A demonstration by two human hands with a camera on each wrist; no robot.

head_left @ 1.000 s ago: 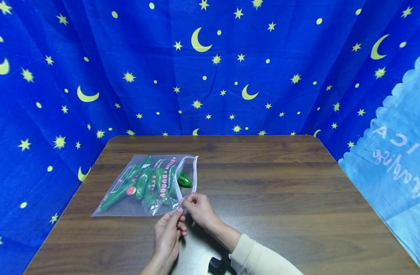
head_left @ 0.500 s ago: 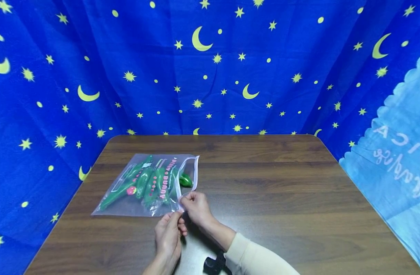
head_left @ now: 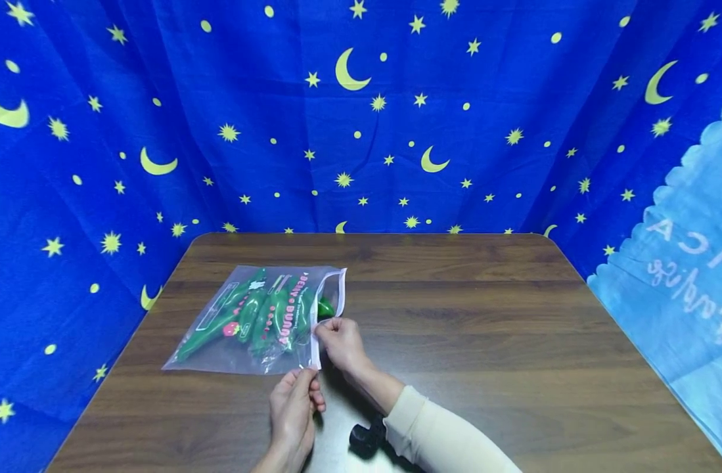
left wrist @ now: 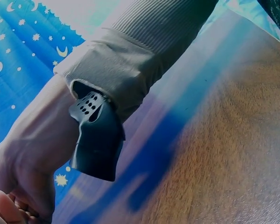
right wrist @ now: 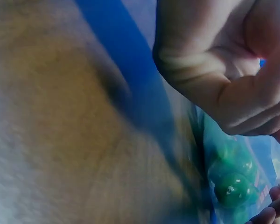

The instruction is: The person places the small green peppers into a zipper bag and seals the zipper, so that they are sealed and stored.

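A clear zip bag [head_left: 209, 361] with pink lettering lies flat on the table, holding several long, glossy green vegetables [head_left: 209, 334]. One green tip [head_left: 325, 307] shows at the bag's mouth on the right. My left hand [head_left: 292, 410] pinches the near corner of the white zip strip [head_left: 315, 355]. Farther up that strip, my right hand [head_left: 344, 346] pinches it between thumb and finger. Between the hands the strip runs straight; beyond the right hand the mouth still gapes. In the right wrist view, green vegetables [right wrist: 233, 189] show through the plastic below my right hand [right wrist: 233, 88].
The brown wooden table [head_left: 485, 355] stretches to the right of the bag. A black wrist device [head_left: 366, 439] sits under my right forearm, beside the beige sleeve [head_left: 437, 430]. A blue star-and-moon curtain [head_left: 384, 131] encloses the back and sides.
My right hand has slid along the zip strip, away from the near corner. The gap at the mouth has narrowed. My left hand stays at the corner; the view has shifted slightly.
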